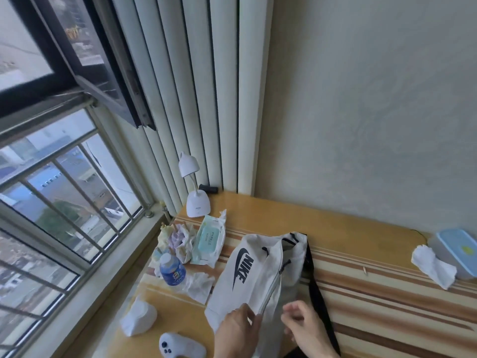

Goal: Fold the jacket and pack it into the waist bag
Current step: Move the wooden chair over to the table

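Note:
A white waist bag with a black logo lies on the striped table, its black strap trailing along its right side. The bag's zipper runs down its middle toward me. My left hand pinches the near end of the bag at the zipper line. My right hand hovers just right of that end, fingers curled loosely, touching or nearly touching the fabric. No jacket shows outside the bag; what is inside is hidden.
Left of the bag are a blue-labelled bottle, a wet-wipes pack, crumpled tissues and a white desk lamp. A white controller and white pouch lie near me. A blue-lidded box sits far right.

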Motion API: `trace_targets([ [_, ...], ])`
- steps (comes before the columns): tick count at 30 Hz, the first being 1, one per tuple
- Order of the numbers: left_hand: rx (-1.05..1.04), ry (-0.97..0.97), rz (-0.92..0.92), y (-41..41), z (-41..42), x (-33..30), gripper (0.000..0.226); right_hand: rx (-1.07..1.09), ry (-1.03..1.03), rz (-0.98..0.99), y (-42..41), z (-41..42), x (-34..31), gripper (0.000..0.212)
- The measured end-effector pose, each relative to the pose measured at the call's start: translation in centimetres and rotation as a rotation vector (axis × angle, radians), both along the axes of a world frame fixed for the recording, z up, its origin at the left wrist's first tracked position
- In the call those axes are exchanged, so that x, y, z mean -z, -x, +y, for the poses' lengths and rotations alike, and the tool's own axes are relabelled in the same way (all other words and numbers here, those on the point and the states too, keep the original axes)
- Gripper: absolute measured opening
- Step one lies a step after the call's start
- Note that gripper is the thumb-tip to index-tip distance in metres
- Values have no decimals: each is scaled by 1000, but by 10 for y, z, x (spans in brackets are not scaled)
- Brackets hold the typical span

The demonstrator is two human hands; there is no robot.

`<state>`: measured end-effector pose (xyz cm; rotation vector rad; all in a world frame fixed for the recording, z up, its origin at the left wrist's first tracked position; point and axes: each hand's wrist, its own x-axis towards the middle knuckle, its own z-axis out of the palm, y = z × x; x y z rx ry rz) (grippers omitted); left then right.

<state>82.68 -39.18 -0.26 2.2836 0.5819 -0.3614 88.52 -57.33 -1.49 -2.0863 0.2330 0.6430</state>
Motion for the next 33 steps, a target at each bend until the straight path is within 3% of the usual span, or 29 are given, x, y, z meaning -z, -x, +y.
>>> trace_targets([
  [6, -81, -97, -101, 94, -15, -27, 33, -132, -69, -93, 78, -21, -42, 4],
  [13, -250, -140, -151, 264, -64, -40, 31, -277, -180, -161, 211, -73, -54, 5],
  [19, -386, -192, -175, 409, -91, -78, 25, -338, -246, -97, 333, -96, -83, 7],
  [33, -814, -376, -105, 760, -44, -102, 29, -684, -295, 20, 643, -1, -77, 15],
])
